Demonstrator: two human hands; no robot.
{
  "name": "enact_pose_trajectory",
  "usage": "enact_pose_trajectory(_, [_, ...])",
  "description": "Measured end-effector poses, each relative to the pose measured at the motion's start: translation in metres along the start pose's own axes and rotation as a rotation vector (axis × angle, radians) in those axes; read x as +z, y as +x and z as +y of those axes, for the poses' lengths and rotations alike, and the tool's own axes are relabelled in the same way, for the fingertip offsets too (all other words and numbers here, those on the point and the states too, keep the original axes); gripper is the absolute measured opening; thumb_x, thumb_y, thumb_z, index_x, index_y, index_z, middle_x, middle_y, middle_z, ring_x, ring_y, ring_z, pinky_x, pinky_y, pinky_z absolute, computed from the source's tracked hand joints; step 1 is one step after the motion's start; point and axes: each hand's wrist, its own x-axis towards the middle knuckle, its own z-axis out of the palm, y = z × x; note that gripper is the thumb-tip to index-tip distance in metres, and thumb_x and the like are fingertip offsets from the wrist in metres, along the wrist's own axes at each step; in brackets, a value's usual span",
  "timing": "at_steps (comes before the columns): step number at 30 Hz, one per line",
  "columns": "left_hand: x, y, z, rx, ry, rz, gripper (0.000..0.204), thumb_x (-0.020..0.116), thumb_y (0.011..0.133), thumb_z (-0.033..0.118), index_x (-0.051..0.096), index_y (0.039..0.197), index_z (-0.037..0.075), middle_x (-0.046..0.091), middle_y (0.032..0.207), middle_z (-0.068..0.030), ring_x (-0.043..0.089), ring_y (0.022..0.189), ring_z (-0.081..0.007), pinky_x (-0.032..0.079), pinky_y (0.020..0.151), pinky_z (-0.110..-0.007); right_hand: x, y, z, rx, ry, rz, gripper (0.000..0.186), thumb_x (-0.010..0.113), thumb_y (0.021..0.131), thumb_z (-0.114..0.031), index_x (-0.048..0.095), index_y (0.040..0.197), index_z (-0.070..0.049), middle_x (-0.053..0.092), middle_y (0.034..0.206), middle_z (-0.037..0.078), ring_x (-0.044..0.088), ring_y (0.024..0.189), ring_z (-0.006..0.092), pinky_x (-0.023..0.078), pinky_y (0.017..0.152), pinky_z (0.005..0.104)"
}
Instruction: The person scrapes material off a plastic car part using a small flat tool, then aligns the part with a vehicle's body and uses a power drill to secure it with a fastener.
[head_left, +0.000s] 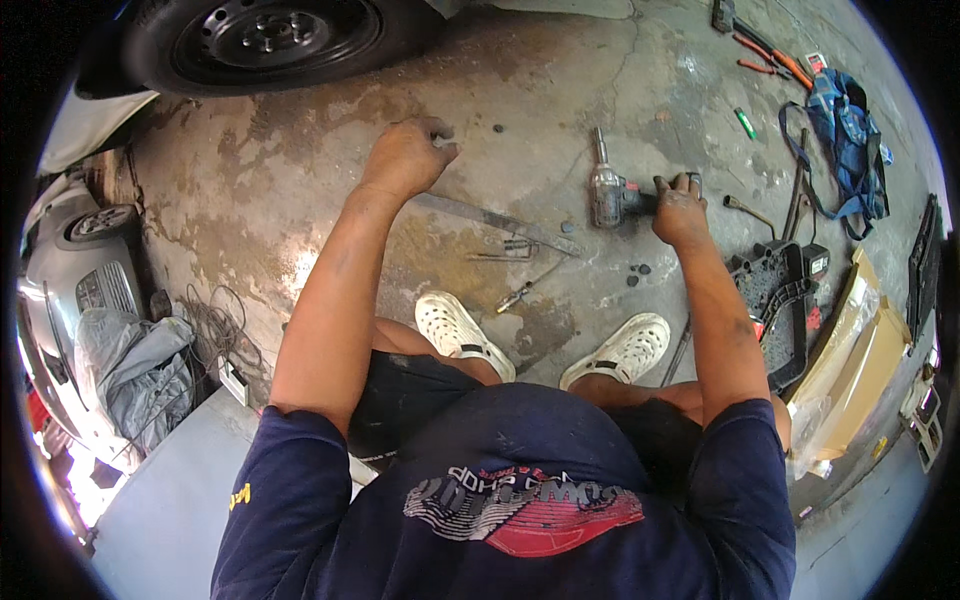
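Observation:
My left hand (408,158) hovers over the concrete floor below the car wheel (275,35), its fingers curled together. A small greyish bit shows at the fingertips, too small to name. My right hand (682,212) is closed round the handle end of a cordless impact wrench (606,195), which lies on its side with a long socket pointing away from me. Between my hands, a long flat metal bar (505,222) lies slantwise on the floor. Nearer to my feet are a ratchet (518,296) and several small metal pieces (515,248).
An open black tool case (775,290) and flattened cardboard (850,350) lie at my right. Farther off are a blue bag (845,140), a lug wrench (750,213), orange-handled cutters (785,60) and a green marker (745,123). A silver car (80,250) and tangled cable (225,330) are at left.

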Motion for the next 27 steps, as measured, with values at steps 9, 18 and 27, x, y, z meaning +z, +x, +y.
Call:
enact_pose_trajectory(9, [0.14,-0.023,0.002,0.063,0.258,-0.526,0.027,0.07,0.086,0.012,0.08,0.108,0.0,0.076,0.118,-0.0264,0.074,0.111,-0.042,0.059,0.097,-0.049,0.052,0.026,-0.019,-0.184,-0.122,0.086,0.052,0.054,0.098,-0.006,0.054,0.149,-0.013,0.072,0.131,0.013,0.065,0.131,0.0325,0.023,0.125,0.0729])
enact_pose_trajectory(18, [0.22,-0.042,-0.022,0.036,0.207,-0.512,0.027,0.069,0.087,0.011,0.08,0.11,0.002,0.077,0.12,-0.0239,0.075,0.111,-0.0408,0.06,0.096,-0.05,0.026,0.021,0.014,-0.238,-0.133,0.056,0.044,0.062,0.096,-0.012,0.059,0.141,-0.011,0.073,0.13,0.013,0.066,0.13,0.0328,0.024,0.122,0.0754])
enact_pose_trajectory(27, [0.299,-0.037,0.15,0.669,-0.23,-0.391,0.04,0.058,0.097,0.01,0.07,0.135,0.009,0.071,0.132,-0.0179,0.07,0.119,-0.0375,0.056,0.104,-0.048,-0.095,-0.122,0.101,-0.164,0.142,0.228,0.08,0.081,0.08,-0.02,0.051,0.152,-0.001,0.066,0.138,0.024,0.058,0.137,0.0428,0.03,0.125,0.0644])
